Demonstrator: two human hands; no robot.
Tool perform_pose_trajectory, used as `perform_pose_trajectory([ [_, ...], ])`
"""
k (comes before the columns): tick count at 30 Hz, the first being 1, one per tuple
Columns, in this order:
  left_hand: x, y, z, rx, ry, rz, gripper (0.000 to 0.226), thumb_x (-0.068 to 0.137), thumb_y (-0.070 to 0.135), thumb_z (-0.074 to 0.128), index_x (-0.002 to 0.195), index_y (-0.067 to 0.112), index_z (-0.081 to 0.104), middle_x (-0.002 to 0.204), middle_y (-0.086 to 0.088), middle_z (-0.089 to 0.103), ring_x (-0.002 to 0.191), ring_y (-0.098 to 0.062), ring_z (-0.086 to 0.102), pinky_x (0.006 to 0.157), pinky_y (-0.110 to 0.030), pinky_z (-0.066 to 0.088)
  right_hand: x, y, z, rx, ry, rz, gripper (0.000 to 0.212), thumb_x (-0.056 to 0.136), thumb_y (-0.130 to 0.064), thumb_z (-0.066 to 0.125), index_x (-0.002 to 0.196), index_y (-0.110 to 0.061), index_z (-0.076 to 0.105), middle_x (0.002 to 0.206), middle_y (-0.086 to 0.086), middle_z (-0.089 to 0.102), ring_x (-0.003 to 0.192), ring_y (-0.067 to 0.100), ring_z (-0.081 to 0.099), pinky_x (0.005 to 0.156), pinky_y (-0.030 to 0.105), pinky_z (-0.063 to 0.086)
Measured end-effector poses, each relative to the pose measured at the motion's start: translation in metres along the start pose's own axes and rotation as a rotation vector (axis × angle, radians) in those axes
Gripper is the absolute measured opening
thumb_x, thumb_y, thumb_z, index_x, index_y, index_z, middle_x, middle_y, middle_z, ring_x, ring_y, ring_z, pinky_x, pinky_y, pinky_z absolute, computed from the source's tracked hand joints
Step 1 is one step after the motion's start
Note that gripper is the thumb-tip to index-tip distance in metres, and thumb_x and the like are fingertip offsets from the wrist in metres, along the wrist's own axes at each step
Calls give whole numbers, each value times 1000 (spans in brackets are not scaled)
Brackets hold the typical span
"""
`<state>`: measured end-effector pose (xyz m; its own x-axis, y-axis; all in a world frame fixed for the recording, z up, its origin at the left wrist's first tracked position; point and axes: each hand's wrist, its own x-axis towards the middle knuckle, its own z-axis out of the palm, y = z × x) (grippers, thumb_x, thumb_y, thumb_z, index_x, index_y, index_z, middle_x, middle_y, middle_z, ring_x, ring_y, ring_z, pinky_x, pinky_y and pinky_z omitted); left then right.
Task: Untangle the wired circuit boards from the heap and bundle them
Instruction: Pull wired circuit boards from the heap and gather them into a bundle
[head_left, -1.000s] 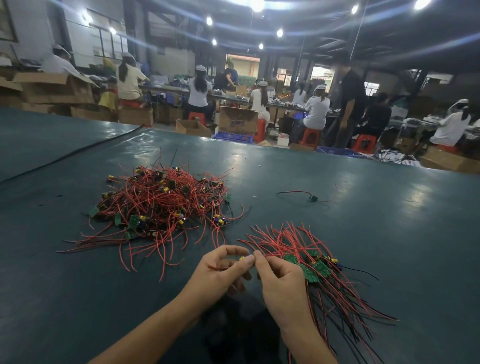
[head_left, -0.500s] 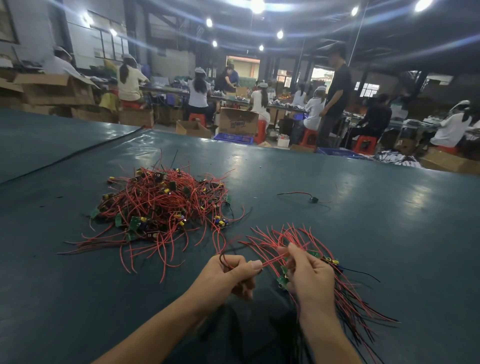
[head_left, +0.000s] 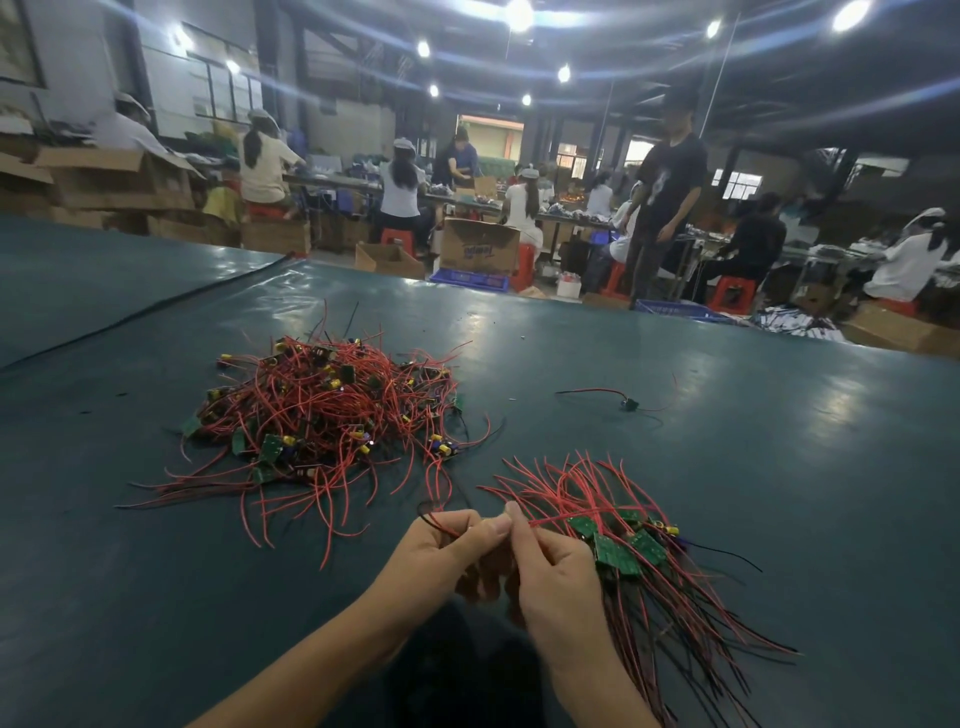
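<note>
A: Fingers first: the left hand (head_left: 441, 551) has thumb and forefinger pinched tight on a thin red-and-black wire (head_left: 434, 521), its loop poking out past the knuckles.

B: And the right hand (head_left: 553, 579) is hard against it, tips touching, fingers (head_left: 521, 527) curled and pinching a red lead from the sorted bundle of small green circuit boards (head_left: 618, 553).

A: That bundle lies just beside the right hand, boards by the knuckles, red leads fanning away and back along the wrist.

B: Further out on the left, the tangled heap of red-wired green boards (head_left: 332, 415) sits on the dark teal counter (head_left: 779, 467), apart from the bundle.

A: One stray wired piece (head_left: 628, 404) lies alone beyond the bundle.
</note>
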<state>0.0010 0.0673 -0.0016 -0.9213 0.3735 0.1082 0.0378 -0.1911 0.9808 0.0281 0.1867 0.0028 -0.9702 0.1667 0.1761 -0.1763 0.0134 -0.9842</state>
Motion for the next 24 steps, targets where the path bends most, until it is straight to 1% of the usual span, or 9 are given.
perform_pose_trajectory([
  [3, 0, 1, 0, 44, -26, 4, 39, 80, 38, 74, 49, 20, 59, 53, -3, 58, 49, -13, 55, 54, -22, 45, 5, -3, -7, -52, 97, 20, 37, 92, -25, 62, 61, -10, 76, 58, 9, 66, 57, 21, 60, 63, 34, 51],
  [5, -1, 3, 3, 51, -60, 7, 38, 81, 33, 72, 49, 20, 55, 53, -5, 56, 47, -14, 54, 53, -22, 45, 10, -5, -18, -14, 170, 78, 36, 93, -23, 63, 59, -19, 77, 50, 2, 56, 46, 9, 49, 49, 26, 42],
  [7, -1, 5, 3, 44, -85, 12, 35, 79, 28, 68, 50, 18, 51, 51, -6, 53, 45, -15, 53, 52, -21, 45, 15, -8, -30, 106, 246, 140, 32, 94, -24, 62, 68, -14, 78, 50, -5, 46, 39, 3, 34, 38, 18, 28],
  [10, -1, 9, -3, 39, -106, 28, 33, 77, 22, 64, 47, 19, 49, 48, -8, 51, 41, -15, 50, 49, -21, 44, 25, -9, -53, 296, 406, 197, 31, 97, -23, 58, 77, -7, 76, 54, -5, 44, 34, 2, 27, 32, 15, 21],
  [13, 1, 12, -10, 5, 0, 20, 35, 71, 23, 78, 48, 17, 52, 47, -9, 51, 41, -16, 49, 47, -20, 42, 31, -11, -83, 501, 570, 246, 30, 102, -25, 48, 89, -7, 68, 61, -5, 39, 32, 2, 24, 30, 15, 19],
  [15, 5, 13, -16, -29, 121, -5, 34, 66, 38, 74, 50, 16, 54, 50, -8, 53, 44, -15, 49, 48, -20, 43, 30, -10, -99, 526, 619, 243, 29, 103, -26, 47, 87, -10, 66, 63, -5, 37, 33, 3, 23, 31, 15, 20],
  [17, 9, 11, -21, -104, 187, -77, 37, 65, 46, 68, 52, 15, 52, 51, -7, 53, 45, -15, 48, 47, -21, 42, 29, -10, -105, 499, 603, 220, 30, 102, -26, 48, 86, -10, 66, 63, -5, 39, 35, 4, 24, 32, 16, 21],
  [19, 10, 10, -22, -173, 167, -147, 39, 65, 50, 66, 50, 18, 49, 51, -5, 49, 46, -17, 46, 48, -23, 41, 29, -11, -98, 483, 525, 184, 32, 101, -27, 49, 85, -8, 68, 61, -6, 42, 37, 4, 26, 32, 16, 21],
  [24, 6, 1, -12, -277, -131, -299, 42, 64, 42, 78, 49, 19, 46, 47, -3, 39, 46, -20, 44, 54, -30, 40, 24, -12, -61, 391, 195, 204, 32, 92, -33, 57, 79, -9, 74, 56, -5, 47, 36, 4, 27, 33, 14, 19],
])
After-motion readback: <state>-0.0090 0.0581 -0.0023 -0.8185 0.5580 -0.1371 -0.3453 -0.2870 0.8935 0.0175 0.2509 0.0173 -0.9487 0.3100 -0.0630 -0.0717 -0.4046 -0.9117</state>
